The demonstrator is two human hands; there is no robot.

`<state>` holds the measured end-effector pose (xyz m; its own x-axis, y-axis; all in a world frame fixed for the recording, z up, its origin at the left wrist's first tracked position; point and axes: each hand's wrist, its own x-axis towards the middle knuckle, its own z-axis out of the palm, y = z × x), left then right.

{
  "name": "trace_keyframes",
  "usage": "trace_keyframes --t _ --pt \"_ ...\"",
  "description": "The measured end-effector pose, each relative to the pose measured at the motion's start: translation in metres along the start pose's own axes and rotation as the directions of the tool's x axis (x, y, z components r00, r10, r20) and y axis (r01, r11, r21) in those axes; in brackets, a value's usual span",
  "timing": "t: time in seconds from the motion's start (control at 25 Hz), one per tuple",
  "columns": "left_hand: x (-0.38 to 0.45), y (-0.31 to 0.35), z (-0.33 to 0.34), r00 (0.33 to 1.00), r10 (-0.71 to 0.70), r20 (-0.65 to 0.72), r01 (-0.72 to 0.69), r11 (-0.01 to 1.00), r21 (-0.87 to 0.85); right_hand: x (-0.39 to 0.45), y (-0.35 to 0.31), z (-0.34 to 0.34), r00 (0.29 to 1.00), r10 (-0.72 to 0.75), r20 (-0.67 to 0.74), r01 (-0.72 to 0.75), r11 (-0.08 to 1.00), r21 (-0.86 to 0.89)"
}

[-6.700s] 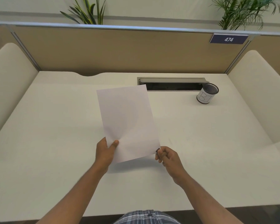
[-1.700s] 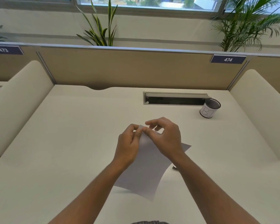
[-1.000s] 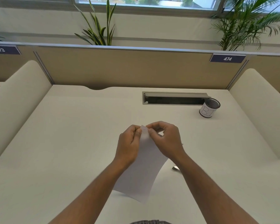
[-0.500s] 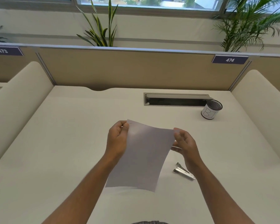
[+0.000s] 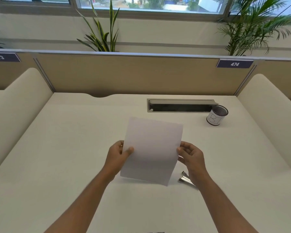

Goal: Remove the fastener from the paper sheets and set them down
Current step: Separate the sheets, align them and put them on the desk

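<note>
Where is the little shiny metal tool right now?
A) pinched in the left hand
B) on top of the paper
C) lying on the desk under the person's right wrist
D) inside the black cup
C: the metal tool lies flat on the desk, just below the right hand and beside the paper, far from the cup.

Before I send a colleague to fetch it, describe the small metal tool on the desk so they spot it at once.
On the cream desk, look at its near right part, under the right hand holding the paper sheets. The staple remover lies flat there, partly hidden by the wrist. It is the only shiny metal item; the mesh cup stands farther back.
</note>
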<state>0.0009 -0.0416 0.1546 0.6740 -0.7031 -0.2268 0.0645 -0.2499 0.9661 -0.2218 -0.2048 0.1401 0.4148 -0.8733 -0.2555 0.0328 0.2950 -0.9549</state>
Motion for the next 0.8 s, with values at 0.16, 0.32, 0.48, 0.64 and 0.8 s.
trace_keyframes --t 0.16,0.32,0.48,0.64,0.8 --pt "-0.012 -0.015 0.007 1.0 -0.005 -0.009 0.005 1.0 -0.011 0.0 -0.001 0.004 0.995 0.053 0.089 -0.053 0.999 -0.003" --pt "-0.015 -0.001 0.005 0.998 0.03 0.063 -0.021 0.989 -0.148 0.002 -0.004 0.013 0.998 -0.05 0.049 0.053 0.996 -0.065" --pt "-0.016 0.007 0.008 0.997 0.071 -0.004 -0.071 0.985 -0.159 -0.001 -0.008 0.021 0.982 -0.179 0.053 0.185 0.97 -0.157" --pt "-0.019 0.009 0.024 0.949 0.221 -0.225 -0.233 0.972 -0.027 -0.011 -0.013 0.032 0.938 -0.347 -0.013 0.333 0.91 -0.248" --pt "-0.026 0.009 0.034 0.907 0.331 -0.261 -0.34 0.94 0.012 -0.018 -0.011 0.036 0.918 -0.397 -0.028 0.371 0.879 -0.3"
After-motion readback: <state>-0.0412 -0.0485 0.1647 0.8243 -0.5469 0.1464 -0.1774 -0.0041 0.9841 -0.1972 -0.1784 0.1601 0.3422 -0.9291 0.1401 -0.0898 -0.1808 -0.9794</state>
